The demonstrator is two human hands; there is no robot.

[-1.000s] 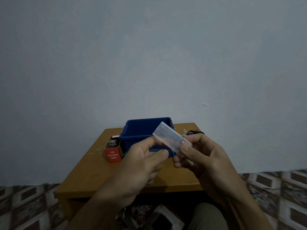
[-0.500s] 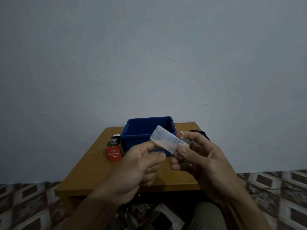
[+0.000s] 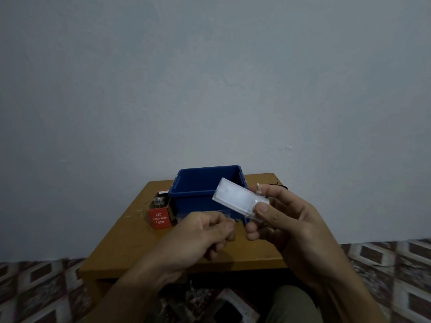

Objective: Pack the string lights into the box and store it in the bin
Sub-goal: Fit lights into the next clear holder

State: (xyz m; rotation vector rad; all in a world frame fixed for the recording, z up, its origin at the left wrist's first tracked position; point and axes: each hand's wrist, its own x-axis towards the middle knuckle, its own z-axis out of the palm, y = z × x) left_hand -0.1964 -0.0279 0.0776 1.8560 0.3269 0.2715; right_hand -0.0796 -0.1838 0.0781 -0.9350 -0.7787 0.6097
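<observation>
My right hand (image 3: pixel 284 224) pinches the lower end of a clear plastic battery case (image 3: pixel 238 198) of the string lights, tilted up to the left in front of the blue bin (image 3: pixel 200 192). My left hand (image 3: pixel 198 236) is curled below it, fingertips pinched together on a thin wire that I can barely see. The red box (image 3: pixel 160 219) marked "LED Decorative Lights" stands open on the wooden table (image 3: pixel 130 248), left of the bin, with something clear inside its top. The bin is open and looks empty from here.
A thin wire (image 3: pixel 137 209) trails on the table left of the red box. A dark cord (image 3: pixel 277 184) lies at the table's far right corner. A plain wall rises behind; patterned floor tiles (image 3: pixel 384 264) surround the low table.
My left hand has dropped lower and drawn away from the battery case, closing its fingertips. The right hand keeps the case, tilted slightly more upright.
</observation>
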